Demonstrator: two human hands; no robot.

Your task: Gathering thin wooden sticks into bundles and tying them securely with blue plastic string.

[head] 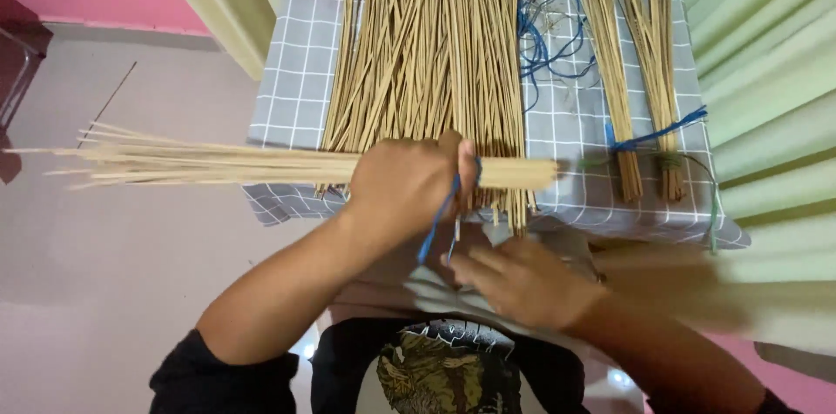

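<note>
Two hands: both mine, low over the bench [287, 109] edge.
Left hand [409, 183]: fist closed around a bundle of thin sticks [200, 164], held level across the bench front.
Right hand [522, 279]: blurred below it, fingers pinching the blue string [438, 218] that hangs from the bundle.
Bench top: loose sticks [427, 48], two tied bundles [644, 66], tangled blue string.

Two hands work here, the left hand [405, 183] and the right hand [518, 279]. I count one held stick bundle [218, 166], one loose pile of sticks [427, 48] and two tied bundles [640, 57] on the right.
</note>
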